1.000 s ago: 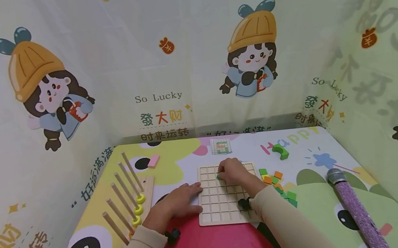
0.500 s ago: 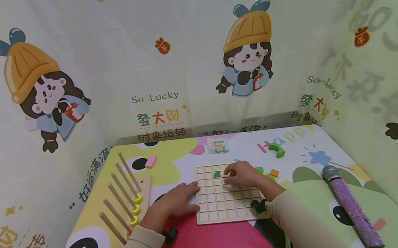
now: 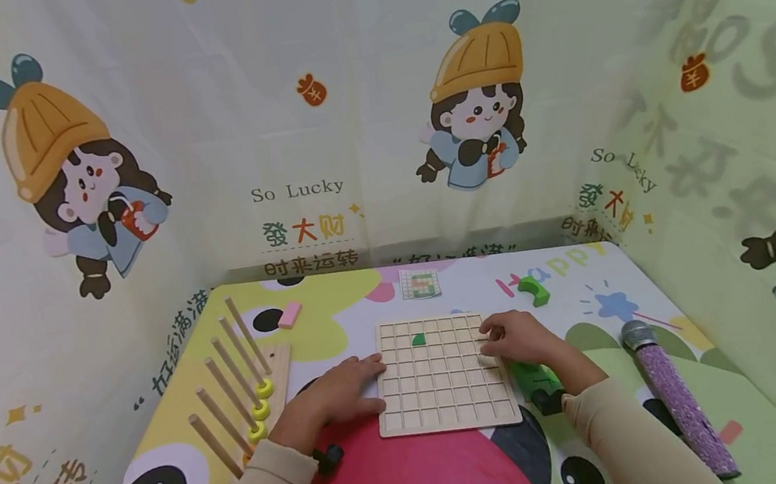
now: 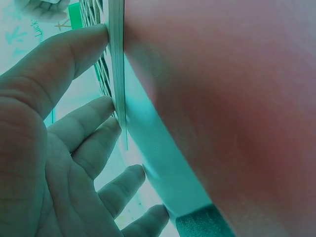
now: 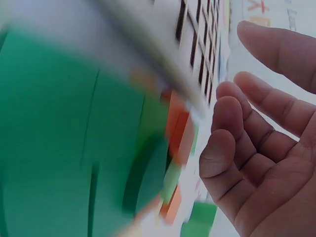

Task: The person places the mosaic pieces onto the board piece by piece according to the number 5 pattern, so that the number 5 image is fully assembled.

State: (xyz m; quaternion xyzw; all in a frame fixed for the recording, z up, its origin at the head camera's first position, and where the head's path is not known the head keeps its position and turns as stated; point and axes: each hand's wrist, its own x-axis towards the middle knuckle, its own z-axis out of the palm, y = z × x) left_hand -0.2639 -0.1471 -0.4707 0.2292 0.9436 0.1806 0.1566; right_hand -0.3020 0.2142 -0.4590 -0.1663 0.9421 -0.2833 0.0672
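A square wooden grid board lies in front of me on the table. One small green piece with a rounded side sits in a cell near its upper left. My left hand touches the board's left edge, its fingertips against the side in the left wrist view. Over the board's right edge hovers my right hand, fingers loosely bent and nothing between them. Below it, green pieces lie beside the board, partly hidden by the hand and wrist camera. The right wrist view shows orange pieces among them.
At left stands a wooden peg rack with yellow rings. A pink block and a colored grid card lie behind the board. Farther right are a green arch block and a glittery purple microphone.
My right hand has let go of the green piece, leaving it on the board, and moved right to the board's edge. The left hand stays at the left edge.
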